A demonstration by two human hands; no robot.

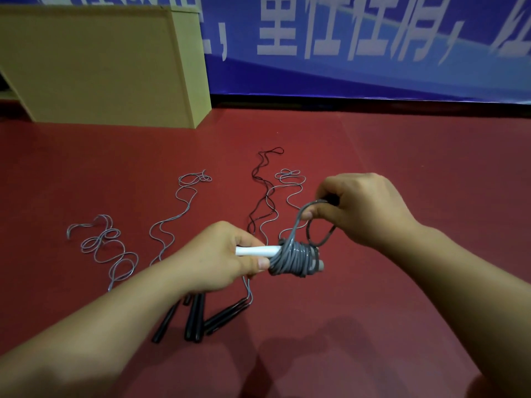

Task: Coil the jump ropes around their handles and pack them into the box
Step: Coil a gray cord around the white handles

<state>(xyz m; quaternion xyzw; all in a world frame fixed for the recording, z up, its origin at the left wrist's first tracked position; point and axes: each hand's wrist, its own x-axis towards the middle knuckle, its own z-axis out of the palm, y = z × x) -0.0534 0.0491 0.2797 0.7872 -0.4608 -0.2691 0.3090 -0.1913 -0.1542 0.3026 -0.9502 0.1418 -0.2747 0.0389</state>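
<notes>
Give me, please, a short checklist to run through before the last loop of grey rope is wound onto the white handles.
1. Left hand grips the white handles firmly: ok.
2. Right hand pinches the free loop of grey rope: ok.
3. Grey coil sits tight around the handles' far end: ok, though the turns overlap unevenly.
4. Loop free of the loose ropes lying on the red floor: cannot tell; they lie right behind it.
5. Cardboard box is open for packing: cannot tell; only its outer walls show.
6. Other ropes with black handles coiled: not ok, all uncoiled.
</notes>
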